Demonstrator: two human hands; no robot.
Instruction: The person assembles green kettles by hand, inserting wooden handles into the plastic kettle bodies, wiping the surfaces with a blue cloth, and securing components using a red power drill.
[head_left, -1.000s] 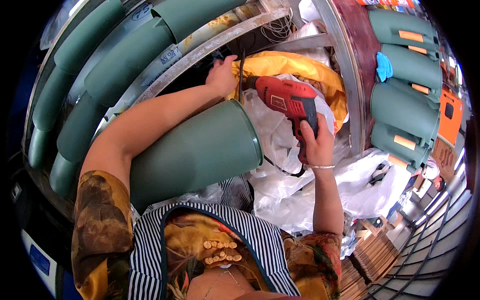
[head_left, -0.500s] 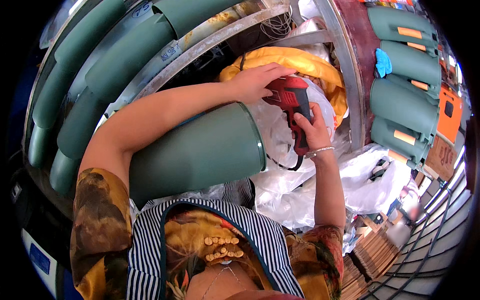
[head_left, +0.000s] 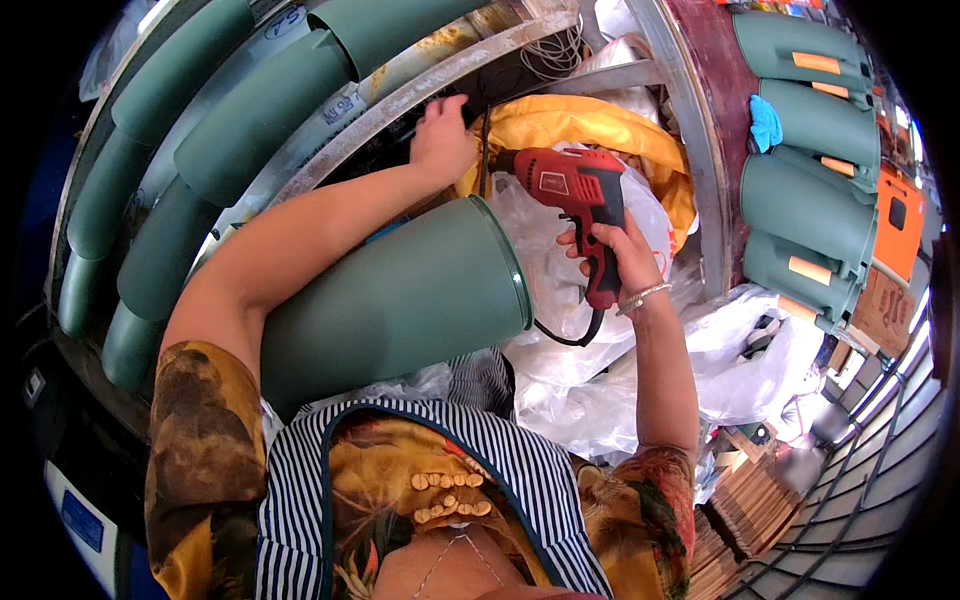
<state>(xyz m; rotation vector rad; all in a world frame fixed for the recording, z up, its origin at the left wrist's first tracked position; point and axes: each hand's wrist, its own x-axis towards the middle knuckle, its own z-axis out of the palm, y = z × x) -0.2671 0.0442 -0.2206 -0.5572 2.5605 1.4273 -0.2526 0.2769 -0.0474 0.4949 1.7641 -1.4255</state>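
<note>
A red and black corded power drill [head_left: 585, 195] is gripped in my right hand [head_left: 628, 255], fingers around its handle. Its black chuck points left, above the mouth of a dark green plastic tube-like bin [head_left: 400, 300] lying on its side across my lap. My left hand [head_left: 443, 145] reaches past the bin over a dark recess behind the metal rail [head_left: 350, 125]. Its fingers are apart and slightly bent; the tips are partly lost against the dark. I see nothing held in it. The drill's black cord [head_left: 568, 338] loops down below the handle.
Yellow sacking [head_left: 590, 115] and clear plastic bags [head_left: 560, 390] lie beyond and right of the bin. More green bins [head_left: 240, 120] stand at left; others with orange tabs [head_left: 805, 205] line the right, near a blue glove [head_left: 765, 125]. Flattened cardboard [head_left: 755, 505] is stacked lower right.
My left hand has come off the drill's front and moved left to the dark recess. The drill has tilted and shifted slightly left, its chuck now in sight.
</note>
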